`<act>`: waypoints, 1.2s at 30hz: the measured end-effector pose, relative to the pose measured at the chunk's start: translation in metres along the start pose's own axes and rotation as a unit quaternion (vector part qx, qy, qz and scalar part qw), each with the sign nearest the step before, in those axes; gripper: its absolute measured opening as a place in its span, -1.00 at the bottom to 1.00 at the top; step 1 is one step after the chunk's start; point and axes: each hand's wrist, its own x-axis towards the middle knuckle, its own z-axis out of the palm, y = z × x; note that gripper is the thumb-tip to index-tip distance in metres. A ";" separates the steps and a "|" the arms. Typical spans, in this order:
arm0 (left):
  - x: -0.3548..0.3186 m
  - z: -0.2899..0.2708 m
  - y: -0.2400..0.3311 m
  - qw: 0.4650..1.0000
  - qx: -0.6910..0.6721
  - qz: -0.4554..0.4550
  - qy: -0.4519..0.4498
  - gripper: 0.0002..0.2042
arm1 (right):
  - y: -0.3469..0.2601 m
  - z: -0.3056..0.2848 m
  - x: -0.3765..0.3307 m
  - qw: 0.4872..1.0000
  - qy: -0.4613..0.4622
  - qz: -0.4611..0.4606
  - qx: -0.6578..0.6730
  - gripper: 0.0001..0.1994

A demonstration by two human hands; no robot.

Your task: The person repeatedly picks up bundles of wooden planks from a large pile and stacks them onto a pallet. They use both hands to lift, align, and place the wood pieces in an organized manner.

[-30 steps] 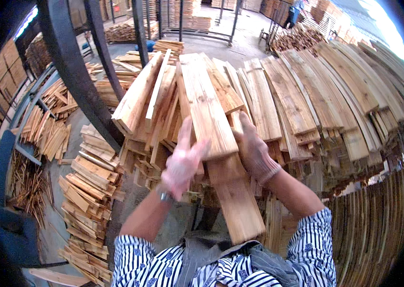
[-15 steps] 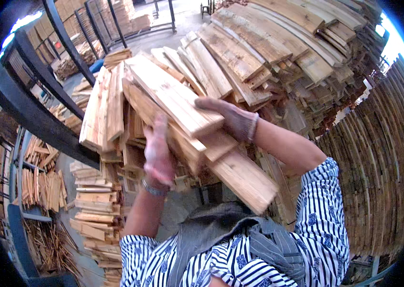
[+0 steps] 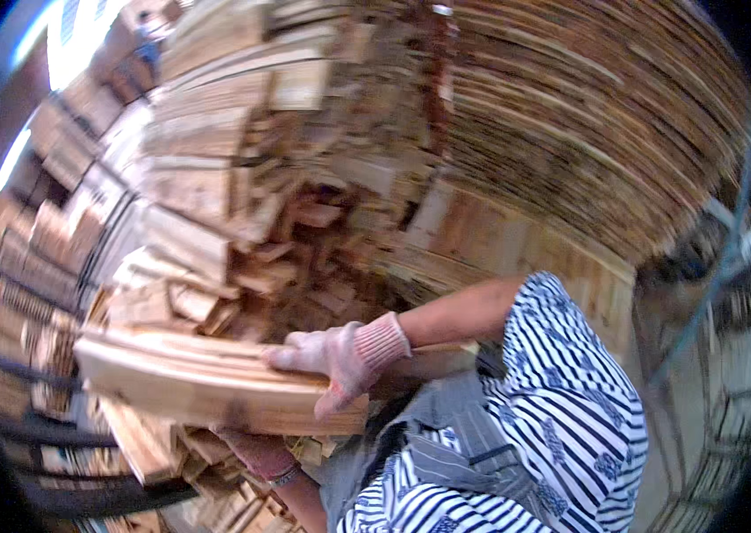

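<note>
A bundle of several pale wooden boards lies across the front of my body, tilted so that a broad face shows. My gloved right hand is closed over the top edges near the bundle's right end, with the thumb down the front face. Below the lower edge, my gloved left hand holds the boards from underneath; its fingers are mostly hidden behind them. A longer board end sticks out to the right under my right forearm. The view is blurred by motion.
Ahead rises a loose heap of planks with uneven ends. A tall, tight stack of thin boards fills the upper right, beside a lighter wood panel. Dark metal bars cross the lower left. Another person is far off at upper left.
My view has swung to the right, toward the tall stack. The boards have turned from pointing away to lying crosswise. My right hand has shifted onto their top edges, my left underneath.
</note>
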 end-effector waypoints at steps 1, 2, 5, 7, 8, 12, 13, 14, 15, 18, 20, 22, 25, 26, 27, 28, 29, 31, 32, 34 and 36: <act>0.002 0.004 0.004 0.999 -0.012 0.013 0.050 -0.29 | 0.001 -0.004 0.000 0.999 0.017 -0.021 -0.018 0.12; 0.000 0.009 0.000 0.998 0.020 0.049 0.022 -0.32 | 0.008 -0.001 -0.003 0.998 0.030 -0.035 -0.035 0.12; -0.013 0.034 -0.012 0.991 0.090 0.075 0.057 -0.33 | 0.027 0.001 -0.026 0.987 0.099 -0.107 -0.071 0.15; 0.018 0.001 -0.030 0.993 0.092 0.072 0.009 -0.32 | 0.036 -0.003 -0.045 0.976 0.147 -0.145 -0.075 0.17; 0.026 0.000 -0.031 0.987 0.148 0.062 -0.016 -0.32 | 0.041 -0.011 -0.051 0.972 0.161 -0.160 -0.065 0.18; 0.097 -0.020 -0.075 0.925 0.333 0.076 -0.169 -0.31 | 0.056 -0.029 -0.060 0.924 0.332 -0.191 -0.003 0.24; 0.083 0.020 -0.090 0.873 0.430 0.082 -0.214 -0.31 | 0.064 -0.034 -0.063 0.920 0.368 -0.128 -0.039 0.28; 0.047 0.072 -0.079 0.912 0.343 0.022 -0.223 -0.27 | 0.079 -0.039 -0.054 0.907 0.409 -0.092 -0.051 0.30; 0.017 0.123 -0.057 0.943 0.259 -0.020 -0.209 -0.24 | 0.071 -0.053 -0.055 0.906 0.415 -0.082 -0.013 0.27; 0.065 0.130 -0.072 0.861 0.289 0.038 -0.418 -0.38 | 0.063 -0.041 -0.067 0.865 0.499 -0.039 0.014 0.21; 0.079 0.155 -0.078 0.801 0.182 0.002 -0.570 -0.40 | 0.066 -0.039 -0.082 0.836 0.547 -0.032 0.003 0.20; 0.094 0.182 -0.088 0.783 0.243 0.000 -0.573 -0.41 | 0.072 -0.049 -0.098 0.802 0.597 -0.017 -0.017 0.20; 0.135 0.232 -0.122 0.704 0.248 -0.030 -0.665 -0.24 | 0.096 -0.063 -0.119 0.758 0.632 0.037 -0.157 0.22; 0.148 0.249 -0.127 0.659 0.255 -0.027 -0.708 -0.26 | 0.099 -0.068 -0.124 0.749 0.635 0.056 -0.180 0.22; 0.151 0.263 -0.137 0.640 0.221 -0.100 -0.729 -0.28 | 0.102 -0.066 -0.129 0.744 0.643 0.068 -0.169 0.24; 0.149 0.281 -0.143 0.620 0.192 -0.166 -0.742 -0.30 | 0.111 -0.064 -0.132 0.739 0.652 0.071 -0.155 0.26; 0.143 0.295 -0.146 0.610 0.194 -0.169 -0.750 -0.31 | 0.119 -0.062 -0.139 0.736 0.656 0.080 -0.149 0.28; 0.128 0.332 -0.149 0.592 0.232 -0.100 -0.765 -0.32 | 0.145 -0.064 -0.151 0.723 0.675 0.071 -0.129 0.33; 0.118 0.347 -0.159 0.583 0.262 -0.050 -0.767 -0.32 | 0.166 -0.051 -0.162 0.713 0.689 0.075 -0.105 0.37; 0.131 0.352 -0.181 0.574 0.256 -0.041 -0.777 -0.36 | 0.171 -0.047 -0.158 0.709 0.702 0.060 0.002 0.44; 0.150 0.338 -0.222 0.588 0.258 -0.058 -0.765 -0.39 | 0.158 -0.043 -0.162 0.703 0.693 0.069 0.146 0.51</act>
